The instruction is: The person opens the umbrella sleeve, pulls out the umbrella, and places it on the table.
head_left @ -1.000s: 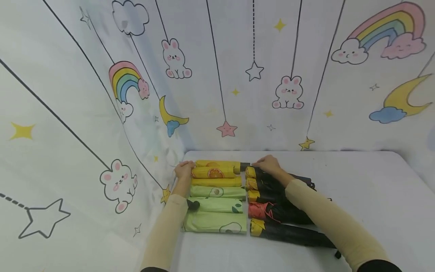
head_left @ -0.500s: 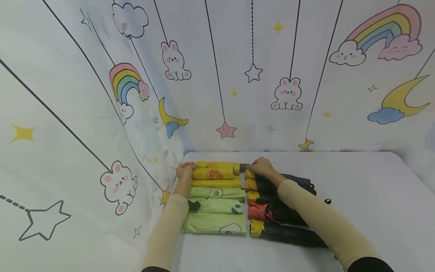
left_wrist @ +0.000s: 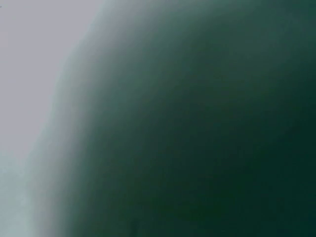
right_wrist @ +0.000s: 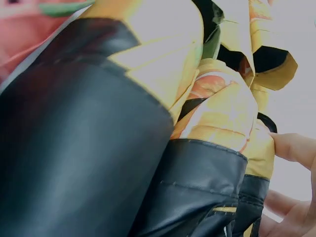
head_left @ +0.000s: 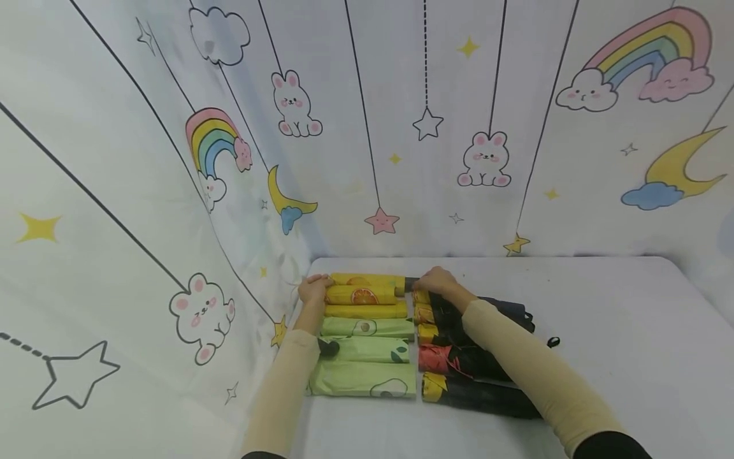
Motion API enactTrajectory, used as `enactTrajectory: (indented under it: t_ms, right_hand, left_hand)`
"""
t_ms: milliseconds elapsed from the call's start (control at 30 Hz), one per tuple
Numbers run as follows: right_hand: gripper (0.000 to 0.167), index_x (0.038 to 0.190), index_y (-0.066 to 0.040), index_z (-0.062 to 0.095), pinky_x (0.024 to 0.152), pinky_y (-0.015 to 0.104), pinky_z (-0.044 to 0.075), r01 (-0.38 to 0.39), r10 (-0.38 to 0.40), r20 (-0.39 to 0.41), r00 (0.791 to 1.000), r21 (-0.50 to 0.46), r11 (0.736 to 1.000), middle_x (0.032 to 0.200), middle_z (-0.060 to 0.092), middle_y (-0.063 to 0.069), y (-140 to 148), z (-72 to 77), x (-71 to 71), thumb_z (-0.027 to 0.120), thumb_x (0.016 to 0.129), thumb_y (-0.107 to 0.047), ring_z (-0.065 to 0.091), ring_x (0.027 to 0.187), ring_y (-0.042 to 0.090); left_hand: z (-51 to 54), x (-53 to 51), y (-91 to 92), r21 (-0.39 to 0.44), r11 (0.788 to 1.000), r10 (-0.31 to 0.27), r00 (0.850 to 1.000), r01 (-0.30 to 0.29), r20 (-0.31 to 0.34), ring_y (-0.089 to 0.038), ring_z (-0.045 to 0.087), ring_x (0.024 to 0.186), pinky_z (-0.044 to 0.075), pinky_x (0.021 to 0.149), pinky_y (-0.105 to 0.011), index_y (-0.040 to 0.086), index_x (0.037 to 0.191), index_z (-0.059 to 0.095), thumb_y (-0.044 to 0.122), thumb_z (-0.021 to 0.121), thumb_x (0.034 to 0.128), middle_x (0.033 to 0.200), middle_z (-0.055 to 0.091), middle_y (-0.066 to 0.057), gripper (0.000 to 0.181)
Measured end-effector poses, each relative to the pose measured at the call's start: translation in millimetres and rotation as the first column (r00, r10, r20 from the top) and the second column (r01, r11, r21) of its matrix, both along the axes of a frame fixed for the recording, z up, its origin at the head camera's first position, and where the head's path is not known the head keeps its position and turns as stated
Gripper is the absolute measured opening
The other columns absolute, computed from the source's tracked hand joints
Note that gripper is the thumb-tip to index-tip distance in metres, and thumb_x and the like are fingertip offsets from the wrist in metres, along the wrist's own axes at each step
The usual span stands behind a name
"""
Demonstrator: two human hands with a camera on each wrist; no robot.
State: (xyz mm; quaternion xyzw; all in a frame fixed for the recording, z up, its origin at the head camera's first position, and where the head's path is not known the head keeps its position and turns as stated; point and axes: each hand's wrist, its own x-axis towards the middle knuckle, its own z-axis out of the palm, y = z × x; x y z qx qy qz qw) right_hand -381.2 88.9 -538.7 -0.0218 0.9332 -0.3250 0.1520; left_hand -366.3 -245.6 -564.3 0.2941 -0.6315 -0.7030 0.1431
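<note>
Two columns of rolled bundles, shaped like folded umbrellas, lie on a white table. The left column holds yellow bundles with orange-slice prints [head_left: 361, 294] and green bundles with avocado prints [head_left: 369, 377]. Black bundles with yellow ends [head_left: 487, 395] and a red-ended one [head_left: 436, 359] form the right column. My left hand [head_left: 312, 289] is at the left end of the farthest yellow bundles; its grip is hidden, and the left wrist view is dark blur. My right hand [head_left: 440, 282] touches the farthest yellow-ended bundle [right_wrist: 259, 148], its fingertips [right_wrist: 289, 144] against the side.
A dark knob [head_left: 329, 348] sticks out at a green bundle's left end. To the right lies a small black loop [head_left: 553, 342]. The white tabletop [head_left: 619, 331] extends rightward, and a patterned cloth backdrop [head_left: 344, 178] borders the back and left.
My right hand and forearm have moved left and slightly nearer along the top of the black column. My left hand stays at the yellow ends.
</note>
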Motion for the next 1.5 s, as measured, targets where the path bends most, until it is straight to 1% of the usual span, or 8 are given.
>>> enactTrajectory:
  t_ms: [200, 500, 667, 800, 1000, 1100, 1267, 1500]
  right_hand:
    - [0.074, 0.131, 0.015, 0.059, 0.089, 0.053, 0.062, 0.064, -0.062, 0.056, 0.996, -0.041, 0.997, 0.131, 0.062, 0.029, -2, -1.3, -3.2, 0.081, 0.084, -0.037, 0.065, 0.112, 0.043]
    - [0.078, 0.14, 0.017, 0.049, 0.108, 0.057, 0.05, 0.053, -0.049, 0.035, 0.998, -0.142, 0.988, 0.141, 0.054, 0.033, -3, -2.5, -3.4, 0.082, 0.087, -0.03, 0.055, 0.128, 0.045]
    - [0.053, 0.124, 0.013, 0.065, 0.105, 0.054, 0.053, -0.022, 0.029, 0.03, 0.999, -0.228, 0.973, 0.127, 0.064, 0.027, 1, -7.6, -5.2, 0.077, 0.093, -0.029, 0.061, 0.118, 0.042]
    - [0.067, 0.146, 0.01, 0.051, 0.113, 0.063, 0.044, -0.047, 0.063, 0.054, 0.997, -0.265, 0.963, 0.152, 0.048, 0.03, 5, -5.7, -5.4, 0.071, 0.099, -0.034, 0.047, 0.139, 0.049]
    - [0.072, 0.151, 0.004, 0.049, 0.111, 0.067, 0.044, -0.029, 0.038, 0.025, 0.999, -0.308, 0.951, 0.154, 0.048, 0.027, 7, -2.3, -5.8, 0.07, 0.1, -0.042, 0.047, 0.14, 0.047]
    - [0.07, 0.149, 0.007, 0.05, 0.111, 0.057, 0.049, 0.004, -0.004, 0.0, 1.0, -0.434, 0.901, 0.149, 0.054, 0.028, 3, -2.2, -5.3, 0.073, 0.1, -0.037, 0.056, 0.135, 0.041]
    - [0.066, 0.147, 0.013, 0.048, 0.1, 0.044, 0.059, 0.106, -0.09, 0.059, 0.994, -0.677, 0.728, 0.138, 0.06, 0.034, -4, 4.4, -0.4, 0.076, 0.098, -0.022, 0.072, 0.113, 0.033]
    - [0.064, 0.142, 0.008, 0.057, 0.096, 0.038, 0.061, 0.205, -0.179, 0.11, 0.978, -0.697, 0.687, 0.127, 0.069, 0.027, -6, 16.1, 6.6, 0.08, 0.095, -0.028, 0.077, 0.099, 0.023]
  left_hand:
    - [-5.3, -4.1, -4.3, 0.009, 1.0, -0.005, 1.0, 0.005, 0.025, -0.025, 0.069, 0.106, 0.054, 0.059, -0.019, 0.0, 0.119, 0.065, -0.007, 0.079, 0.085, 0.116, 0.076, -0.013, 0.037]
    - [-6.6, -3.2, -7.0, 0.038, 0.999, 0.006, 0.999, -0.007, 0.048, -0.008, 0.042, 0.041, 0.04, 0.035, -0.021, 0.002, 0.111, 0.068, -0.01, 0.078, 0.0848, 0.118, 0.076, -0.014, 0.031]
    - [-8.7, -3.8, -6.2, 0.027, 0.999, 0.029, 0.999, -0.029, 0.029, -0.008, 0.043, 0.041, 0.04, 0.035, -0.021, 0.002, 0.106, 0.07, -0.012, 0.078, 0.0828, 0.113, 0.077, -0.013, 0.029]
    - [-10.2, -4.8, -6.5, 0.031, 0.999, 0.033, 0.999, -0.033, 0.021, -0.008, 0.043, 0.04, 0.04, 0.035, -0.021, 0.001, 0.108, 0.07, -0.013, 0.077, 0.0824, 0.115, 0.077, -0.015, 0.03]
    - [-9.7, -5.6, -7.2, 0.036, 0.998, 0.047, 0.998, -0.048, 0.043, -0.008, 0.038, 0.037, 0.039, 0.033, -0.021, 0.002, 0.106, 0.069, -0.014, 0.076, 0.0823, 0.115, 0.077, -0.015, 0.03]
    - [-8.1, -2.7, -6.4, 0.035, 0.998, 0.053, 0.998, -0.055, 0.039, -0.008, 0.038, 0.037, 0.039, 0.033, -0.021, 0.001, 0.107, 0.069, -0.014, 0.076, 0.0822, 0.114, 0.077, -0.016, 0.03]
    - [-5.2, 1.7, -5.1, 0.037, 0.998, 0.048, 0.998, -0.05, 0.039, -0.008, 0.049, 0.045, 0.04, 0.036, -0.021, 0.0, 0.112, 0.069, -0.014, 0.076, 0.0839, 0.115, 0.077, -0.015, 0.032]
    - [-3.8, 4.3, -3.2, 0.011, 0.999, 0.041, 0.998, -0.041, 0.041, -0.01, 0.057, 0.056, 0.043, 0.04, -0.02, 0.002, 0.112, 0.068, -0.012, 0.074, 0.0863, 0.115, 0.077, -0.014, 0.03]
